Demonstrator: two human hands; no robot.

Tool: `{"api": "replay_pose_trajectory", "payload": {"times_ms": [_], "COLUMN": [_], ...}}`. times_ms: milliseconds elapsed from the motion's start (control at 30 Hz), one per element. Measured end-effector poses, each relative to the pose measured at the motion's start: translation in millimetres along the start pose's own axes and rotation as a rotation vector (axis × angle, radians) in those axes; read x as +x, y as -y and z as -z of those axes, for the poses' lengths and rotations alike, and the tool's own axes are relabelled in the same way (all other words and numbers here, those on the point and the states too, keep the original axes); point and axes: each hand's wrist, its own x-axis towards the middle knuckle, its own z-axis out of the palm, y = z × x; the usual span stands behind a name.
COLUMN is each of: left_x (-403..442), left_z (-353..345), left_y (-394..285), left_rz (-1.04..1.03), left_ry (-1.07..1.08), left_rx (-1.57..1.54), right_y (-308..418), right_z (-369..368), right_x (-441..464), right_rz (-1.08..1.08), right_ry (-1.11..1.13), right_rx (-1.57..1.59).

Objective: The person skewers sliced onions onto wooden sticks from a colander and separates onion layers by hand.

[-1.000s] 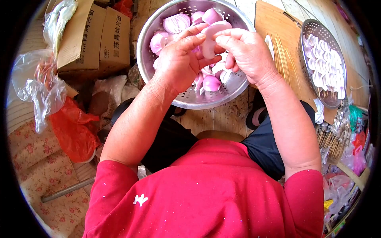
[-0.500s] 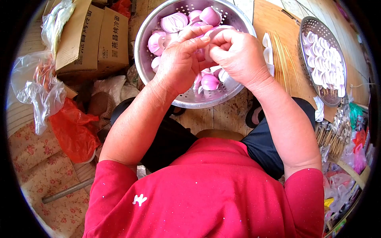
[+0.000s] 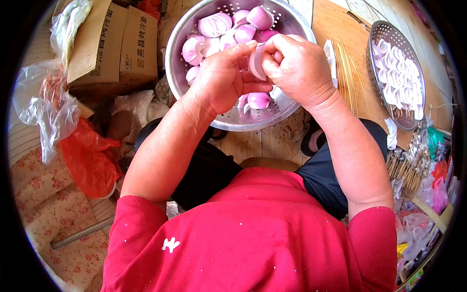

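Over a round metal colander [image 3: 176, 80] of cut purple onions [image 3: 215, 24], both of my hands are close together. A pale pink onion piece [image 3: 256, 62] stands between them. My right hand [image 3: 299, 70] pinches that piece at its right side, fingers curled. My left hand [image 3: 226, 75] is palm up, its fingers bent around the left side of the same piece, with the lower fingers apart. Parts of the onions in the colander are hidden behind my hands.
Thin wooden skewers [image 3: 346, 73] and white onion pieces [image 3: 330, 56] lie on a wooden board [image 3: 331, 19] to the right. Beyond them is an oval perforated tray [image 3: 422, 87] with rows of skewered pieces. Cardboard boxes [image 3: 138, 46] and a red bag [image 3: 87, 158] are at left.
My right hand has closed its fingers at the onion piece. The piece has turned from lying across my left fingers to a more upright position.
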Motion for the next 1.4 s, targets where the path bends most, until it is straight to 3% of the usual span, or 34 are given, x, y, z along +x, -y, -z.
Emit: {"api": "replay_pose_trajectory", "payload": {"times_ms": [233, 433, 500, 700, 1033, 1100, 1300, 1400], "left_x": [-1.6, 1.7, 2.9, 5.0, 6.7, 5.4, 1.2, 2.2], "left_z": [-3.4, -1.3, -1.2, -0.7, 3.0, 1.9, 2.0, 5.4], "left_y": [-1.1, -0.6, -0.4, 1.9, 5.8, 4.3, 1.9, 2.0], "left_rz": [0.028, -0.029, -0.045, -0.051, -0.028, -0.013, 0.064, 0.063], "left_ry": [-0.043, -0.061, -0.073, -0.055, -0.026, -0.031, -0.004, -0.026], "left_rx": [0.061, 0.078, 0.108, 0.163, 0.148, 0.157, 0.146, 0.113], "right_y": [-2.7, -4.4, -1.5, -8.2, -1.0, -4.3, -10.8, -9.1], "right_z": [1.4, -3.1, 0.7, -7.8, -3.4, -6.5, 3.5, 18.4], "right_x": [0.8, -0.1, 3.3, 0.8, 1.8, -0.5, 3.8, 8.6], "right_rz": [0.009, -0.208, -0.368, -0.45, -0.286, -0.163, -0.04, -0.079], "right_ry": [0.071, 0.115, 0.281, 0.302, 0.323, 0.188, 0.083, 0.024], "right_rx": [0.025, 0.257, 0.348, 0.503, 0.156, 0.077, 0.047, 0.017]}}
